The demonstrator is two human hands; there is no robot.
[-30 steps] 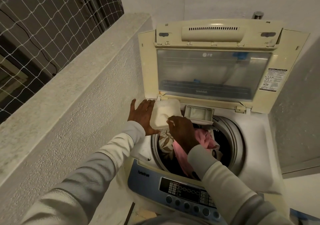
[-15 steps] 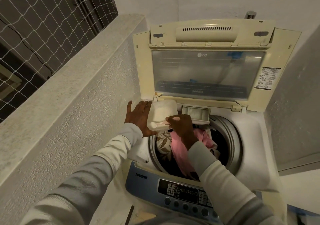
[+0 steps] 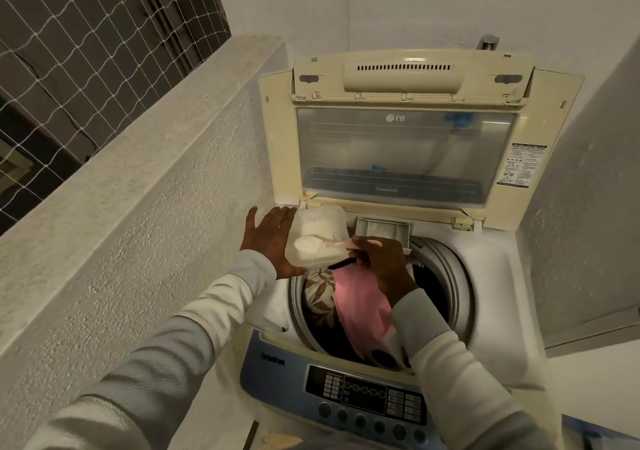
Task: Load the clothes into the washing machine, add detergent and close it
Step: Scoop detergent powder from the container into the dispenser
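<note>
Bracing the detergent tub at the washing machine opening's back-left rim with a flat left hand, fingers straight; pinching the scoop by its thin handle in the right hand. Light, powder-heaped, spills if tipped.

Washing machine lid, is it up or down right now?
Up. The lid stands raised at the back, underside window facing the camera, and the drum lies uncovered with clothes inside.

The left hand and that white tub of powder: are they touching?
Touching. The head view shows the left hand laid flat against the left side of the white tub, thumb under its lower edge, no gap.
</note>
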